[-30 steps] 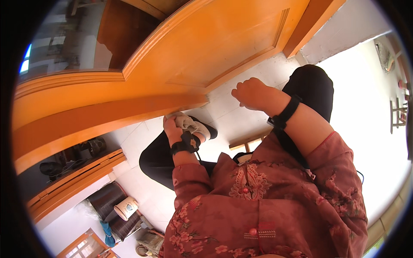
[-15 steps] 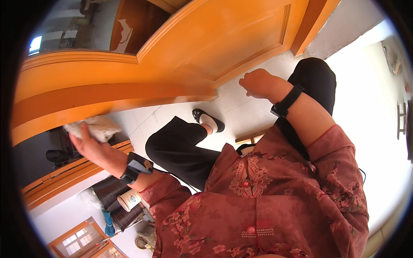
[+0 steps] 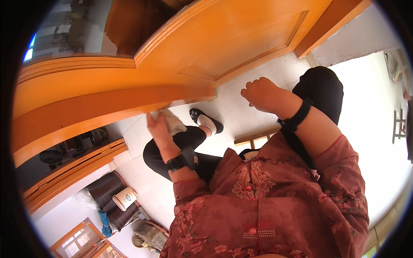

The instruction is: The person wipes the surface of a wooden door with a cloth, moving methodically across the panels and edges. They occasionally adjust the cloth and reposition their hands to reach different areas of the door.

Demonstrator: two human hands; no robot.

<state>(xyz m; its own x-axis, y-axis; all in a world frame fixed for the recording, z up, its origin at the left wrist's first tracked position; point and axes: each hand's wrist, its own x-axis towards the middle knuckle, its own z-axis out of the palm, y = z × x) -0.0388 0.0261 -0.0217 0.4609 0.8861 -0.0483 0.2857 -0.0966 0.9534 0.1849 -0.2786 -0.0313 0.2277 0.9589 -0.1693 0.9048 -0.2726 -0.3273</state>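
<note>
My left hand (image 3: 159, 134) is closed around a bunched whitish cloth (image 3: 174, 123). It is at the narrow side edge (image 3: 99, 104) of an orange wooden door (image 3: 159, 76); the cloth appears to touch that edge, though the contact itself is partly hidden. The door has a glass pane (image 3: 90, 36) on its left part and a moulded panel on its right. My right hand (image 3: 267, 96) hangs in the air in front of the panel, fingers curled into a loose fist, with nothing visible in it.
An orange door frame (image 3: 77, 170) stands at the left. Below it are dark brown cylindrical containers (image 3: 103, 189), a pale paper cup (image 3: 124, 198) and a blue cloth (image 3: 104, 222). My shoe (image 3: 206, 120) rests on the light tiled floor near the door's lower corner.
My left hand has moved right along the door's edge with the cloth, from the far left toward my knee. The right hand stays a fist, shifted slightly.
</note>
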